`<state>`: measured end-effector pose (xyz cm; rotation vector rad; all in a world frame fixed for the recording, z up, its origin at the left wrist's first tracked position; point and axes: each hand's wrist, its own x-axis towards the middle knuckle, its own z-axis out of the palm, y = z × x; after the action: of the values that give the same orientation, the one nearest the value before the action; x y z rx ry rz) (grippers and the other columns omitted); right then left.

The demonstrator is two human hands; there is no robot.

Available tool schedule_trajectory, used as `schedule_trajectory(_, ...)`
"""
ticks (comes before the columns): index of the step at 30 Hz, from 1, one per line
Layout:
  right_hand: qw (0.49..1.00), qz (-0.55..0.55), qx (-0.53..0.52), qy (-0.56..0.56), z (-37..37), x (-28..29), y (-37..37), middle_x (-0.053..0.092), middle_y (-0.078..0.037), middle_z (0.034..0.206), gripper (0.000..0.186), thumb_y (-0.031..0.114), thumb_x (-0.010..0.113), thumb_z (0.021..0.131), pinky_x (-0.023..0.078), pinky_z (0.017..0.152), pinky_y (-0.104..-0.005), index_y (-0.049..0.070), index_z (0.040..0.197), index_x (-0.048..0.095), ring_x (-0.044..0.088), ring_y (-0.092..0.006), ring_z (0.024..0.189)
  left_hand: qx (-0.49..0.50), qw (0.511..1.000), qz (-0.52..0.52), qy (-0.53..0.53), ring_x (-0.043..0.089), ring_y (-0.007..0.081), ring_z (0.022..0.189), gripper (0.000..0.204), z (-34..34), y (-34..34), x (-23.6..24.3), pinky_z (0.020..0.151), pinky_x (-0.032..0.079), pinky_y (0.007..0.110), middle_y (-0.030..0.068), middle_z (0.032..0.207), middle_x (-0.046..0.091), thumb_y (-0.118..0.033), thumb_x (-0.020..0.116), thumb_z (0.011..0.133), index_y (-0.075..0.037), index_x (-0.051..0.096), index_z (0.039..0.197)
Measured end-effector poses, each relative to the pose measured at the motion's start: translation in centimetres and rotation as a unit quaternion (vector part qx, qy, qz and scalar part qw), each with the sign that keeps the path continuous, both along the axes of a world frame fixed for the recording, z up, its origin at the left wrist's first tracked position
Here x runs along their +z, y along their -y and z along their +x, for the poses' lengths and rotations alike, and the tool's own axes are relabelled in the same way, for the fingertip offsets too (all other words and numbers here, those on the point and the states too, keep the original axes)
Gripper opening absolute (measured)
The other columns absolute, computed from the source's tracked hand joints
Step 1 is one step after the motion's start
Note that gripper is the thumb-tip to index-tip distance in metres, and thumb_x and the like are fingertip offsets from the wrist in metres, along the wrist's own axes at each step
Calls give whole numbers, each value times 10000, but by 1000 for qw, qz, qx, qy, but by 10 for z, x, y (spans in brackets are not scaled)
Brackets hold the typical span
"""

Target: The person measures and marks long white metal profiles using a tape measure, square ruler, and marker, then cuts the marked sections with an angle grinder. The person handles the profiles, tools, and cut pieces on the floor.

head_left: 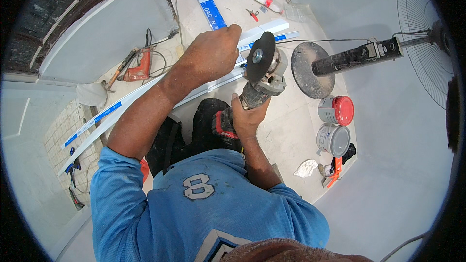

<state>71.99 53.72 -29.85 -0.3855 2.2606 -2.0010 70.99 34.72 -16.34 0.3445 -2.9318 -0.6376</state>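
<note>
My right hand (249, 118) is wrapped round the body of an angle grinder (255, 96), which has a red-and-black rear end. A thin black cutting disc (260, 57) faces up and left on its head. Left of the disc, my left hand (213, 51) is closed in a fist; what its fingers hold, if anything, is hidden. Long white trim strips (119, 109) with blue labels run below that hand and wrist, across the floor. Beyond the fist lies a blue-and-white labelled strip (209, 9).
A red corded drill (139, 66) and a hammer (114, 75) lie at left. At right stand a pedestal fan (357, 58) with a round base, a red-lidded bucket (335, 110) and a grey-lidded bucket (333, 139). Plastic bottles (268, 3) and red-handled pliers (252, 15) are at the back.
</note>
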Motion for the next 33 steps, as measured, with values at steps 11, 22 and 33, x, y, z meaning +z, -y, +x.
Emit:
schedule_trajectory(11,1000,-27,2,0,0,-5,0,610,-109,1133,706,56,791,810,526,902,-328,-23,1409,426,633,-187,997,3,1000,8,22,760,378,812,208,0,1,1,771,607,484,254,863,711,-68,602,966,87,579,1103)
schedule_trajectory(22,999,1,-10,-45,0,0,5,616,-97,1099,687,49,799,805,531,875,-330,-30,1392,449,629,-181,969,3,999,16,45,739,406,931,268,-1,2,7,860,572,521,268,968,703,-128,649,981,58,556,1149)
schedule_trajectory(33,1000,-3,14,-11,-3,4,4,614,-134,1188,752,33,791,818,523,940,-339,-37,1450,388,639,-206,1061,-4,1000,-2,-7,755,386,794,211,1,3,0,754,602,490,263,871,711,-46,588,944,100,587,1097)
